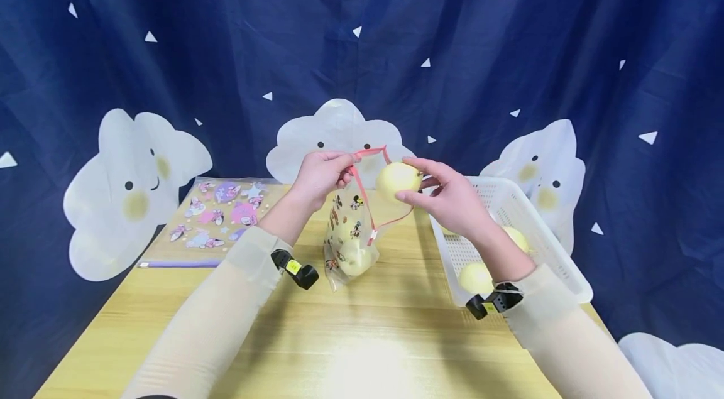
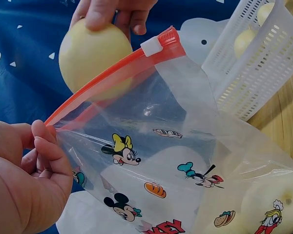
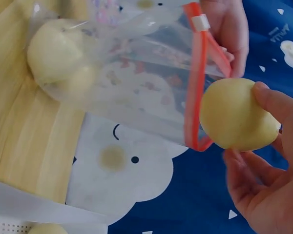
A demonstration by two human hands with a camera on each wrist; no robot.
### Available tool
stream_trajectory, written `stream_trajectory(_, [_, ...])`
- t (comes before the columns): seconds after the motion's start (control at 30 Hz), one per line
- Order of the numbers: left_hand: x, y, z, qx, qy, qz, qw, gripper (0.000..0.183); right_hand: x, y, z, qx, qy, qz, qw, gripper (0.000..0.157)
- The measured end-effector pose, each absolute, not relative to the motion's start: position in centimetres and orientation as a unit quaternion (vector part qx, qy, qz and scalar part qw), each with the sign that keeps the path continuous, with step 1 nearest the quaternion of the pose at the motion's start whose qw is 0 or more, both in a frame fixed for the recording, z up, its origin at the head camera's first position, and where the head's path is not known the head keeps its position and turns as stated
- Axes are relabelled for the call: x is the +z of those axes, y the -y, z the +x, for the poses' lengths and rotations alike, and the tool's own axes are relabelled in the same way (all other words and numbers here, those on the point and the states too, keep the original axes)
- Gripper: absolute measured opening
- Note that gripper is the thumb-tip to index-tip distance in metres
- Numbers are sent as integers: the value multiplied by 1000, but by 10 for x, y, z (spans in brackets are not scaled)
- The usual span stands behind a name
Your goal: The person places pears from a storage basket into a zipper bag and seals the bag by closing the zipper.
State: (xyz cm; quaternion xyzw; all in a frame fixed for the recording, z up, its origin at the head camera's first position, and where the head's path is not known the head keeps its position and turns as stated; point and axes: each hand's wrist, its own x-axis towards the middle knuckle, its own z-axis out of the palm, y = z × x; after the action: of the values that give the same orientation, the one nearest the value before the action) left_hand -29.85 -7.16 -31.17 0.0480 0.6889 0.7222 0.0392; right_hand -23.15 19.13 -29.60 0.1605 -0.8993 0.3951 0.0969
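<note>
My left hand [image 1: 323, 178] pinches the red rim of a clear zip bag [image 2: 151, 141] printed with cartoon characters. The bag's mouth gapes, and a white slider [image 2: 152, 46] sits on the red zip strip. Pale yellow fruit, pear-like, lies at the bag's bottom, where one pear [image 3: 58, 53] shows through the plastic. My right hand [image 1: 452, 196] holds another pale yellow pear [image 1: 398, 181] between thumb and fingers, right at the bag's mouth. In the right wrist view that pear [image 3: 238, 114] overlaps the red rim's edge.
A white perforated plastic basket [image 1: 557, 254] stands at the right with several pears, one pear [image 1: 475, 278] near its front corner. At the left a flat printed zip bag [image 1: 186, 242] with a purple strip lies on the wooden table [image 1: 317, 336]. Behind hangs a dark blue curtain [image 1: 362, 66].
</note>
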Motion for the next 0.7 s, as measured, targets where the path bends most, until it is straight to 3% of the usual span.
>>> stream_trajectory(0.7, [-312,74,-297,728,-683,46,35,31,-306,-178,-232,310,926,198,83,65])
